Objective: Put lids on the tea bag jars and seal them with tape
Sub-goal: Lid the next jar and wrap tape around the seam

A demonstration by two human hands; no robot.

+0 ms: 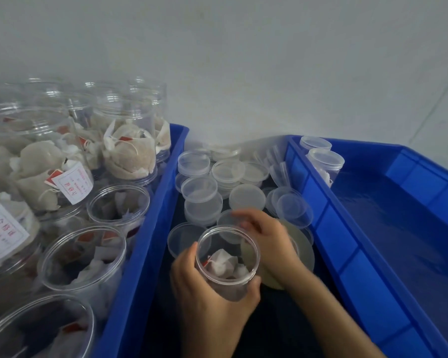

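Observation:
My left hand (207, 301) grips an open clear jar (226, 262) holding a few tea bags, low in the centre. Just behind the jar, my right hand (267, 239) reaches over the pile of clear lids, and its fingertips pinch one clear lid (229, 223). A roll of tape (301, 251) lies flat under my right wrist, partly hidden. Several loose lids (199, 187) are stacked in the gap between the two crates.
The blue crate on the left (142, 254) holds several open jars of tea bags (86, 257), some with white labels. The blue crate on the right (347, 244) holds two lidded jars (326, 161) at its far corner. A pale wall runs behind.

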